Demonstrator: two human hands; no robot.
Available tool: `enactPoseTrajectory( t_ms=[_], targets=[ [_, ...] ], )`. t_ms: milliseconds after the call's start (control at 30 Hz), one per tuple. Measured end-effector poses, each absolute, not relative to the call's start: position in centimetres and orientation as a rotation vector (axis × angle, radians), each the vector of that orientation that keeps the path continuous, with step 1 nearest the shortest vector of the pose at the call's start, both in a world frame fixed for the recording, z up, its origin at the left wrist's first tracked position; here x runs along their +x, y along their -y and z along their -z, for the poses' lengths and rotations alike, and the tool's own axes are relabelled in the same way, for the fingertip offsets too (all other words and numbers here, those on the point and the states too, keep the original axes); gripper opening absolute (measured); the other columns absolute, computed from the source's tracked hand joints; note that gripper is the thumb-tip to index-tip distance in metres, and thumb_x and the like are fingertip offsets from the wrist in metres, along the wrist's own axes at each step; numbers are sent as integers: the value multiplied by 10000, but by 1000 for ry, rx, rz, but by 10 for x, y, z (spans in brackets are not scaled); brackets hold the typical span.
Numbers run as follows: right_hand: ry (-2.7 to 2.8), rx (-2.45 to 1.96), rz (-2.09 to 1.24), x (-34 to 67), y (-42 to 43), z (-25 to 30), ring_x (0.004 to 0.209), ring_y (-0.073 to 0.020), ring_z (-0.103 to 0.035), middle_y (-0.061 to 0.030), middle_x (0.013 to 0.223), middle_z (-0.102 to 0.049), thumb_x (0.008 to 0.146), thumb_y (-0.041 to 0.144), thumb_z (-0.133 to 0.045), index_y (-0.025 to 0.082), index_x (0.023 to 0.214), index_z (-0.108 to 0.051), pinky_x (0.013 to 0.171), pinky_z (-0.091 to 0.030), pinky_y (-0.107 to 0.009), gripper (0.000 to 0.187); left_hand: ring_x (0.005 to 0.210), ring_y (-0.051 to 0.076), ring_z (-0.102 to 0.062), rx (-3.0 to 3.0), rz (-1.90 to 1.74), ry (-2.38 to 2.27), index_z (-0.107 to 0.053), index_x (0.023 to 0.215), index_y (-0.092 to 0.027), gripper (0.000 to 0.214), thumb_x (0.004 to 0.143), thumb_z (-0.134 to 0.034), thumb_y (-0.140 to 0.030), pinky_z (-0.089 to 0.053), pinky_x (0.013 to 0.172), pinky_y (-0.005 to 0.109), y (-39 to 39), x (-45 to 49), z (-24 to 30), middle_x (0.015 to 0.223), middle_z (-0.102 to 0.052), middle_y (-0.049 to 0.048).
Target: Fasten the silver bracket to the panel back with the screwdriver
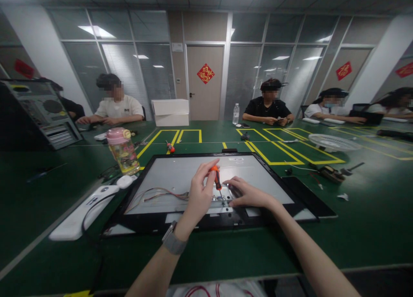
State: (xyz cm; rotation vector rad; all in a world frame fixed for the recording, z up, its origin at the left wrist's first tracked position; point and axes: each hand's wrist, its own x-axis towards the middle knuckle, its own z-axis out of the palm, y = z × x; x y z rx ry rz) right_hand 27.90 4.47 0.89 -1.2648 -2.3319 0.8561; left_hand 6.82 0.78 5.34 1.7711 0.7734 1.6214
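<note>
**Screwdriver upright on the back of a display panel**

From the head view, we see the left hand (199, 194) pinching an orange-handled screwdriver (217, 178) between thumb and fingertips. The tool stands nearly upright, with its tip down on a small silver metal circuit plate (222, 201). That plate sits near the lower middle of a black-framed flat display panel (180, 173), which lies with its grey back up on the green table (355, 232), right in front of us. The right hand (248, 194) grasps nothing. It lies loosely spread on the grey back just beside the plate, fingertips toward the screwdriver shaft. A bundle of thin coloured wires (161, 194) runs across the panel from the left to the plate. A grey watch band (173, 242) wraps the left wrist.

To the left of the panel lie a long white plastic cover (77, 215) and a clear bottle with a pink lid (123, 151). To the far right we see a round white fan grille (334, 142). Other people sit along the far side of the table.
</note>
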Motion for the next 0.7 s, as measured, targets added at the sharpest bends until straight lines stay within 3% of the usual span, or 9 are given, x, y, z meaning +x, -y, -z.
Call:
enactPoseTrajectory(
  t_ms=[167,400,533,700],
  targets=[
    [2336,-1253,-862,279,-46,-7,1099,-244,-483,-62,1171,-452,705,347,-770,238,1310,-496,997,-412,-372,672,1021,184,-600,1747,-1575,-748,-650,1179,-222,301,939,-472,-258,-463,908,328,-7,68,-55,1038,-635,65],
    [2312,-1281,-870,279,-45,-7,1086,-251,-489,-61,1174,-447,692,377,-778,244,1307,-497,980,-424,-377,689,839,146,-564,1810,-1666,-826,-719,1041,-248,219,837,-639,-252,-483,828,300,-11,68,-52,905,-552,26],
    [2314,-1272,-884,279,-45,-8,1049,-238,-497,-60,1148,-454,686,345,-778,226,1310,-500,963,-430,-366,693,870,146,-595,1780,-1640,-824,-685,1111,-234,252,893,-557,-237,-486,818,283,-11,69,-51,937,-594,36],
    [2324,-1262,-875,279,-45,-9,1083,-244,-476,-63,1170,-449,705,347,-763,227,1330,-492,994,-401,-372,692,1040,178,-630,1716,-1561,-823,-588,1250,-234,328,959,-440,-256,-457,951,337,-12,69,-49,1131,-666,71]
  ],
)
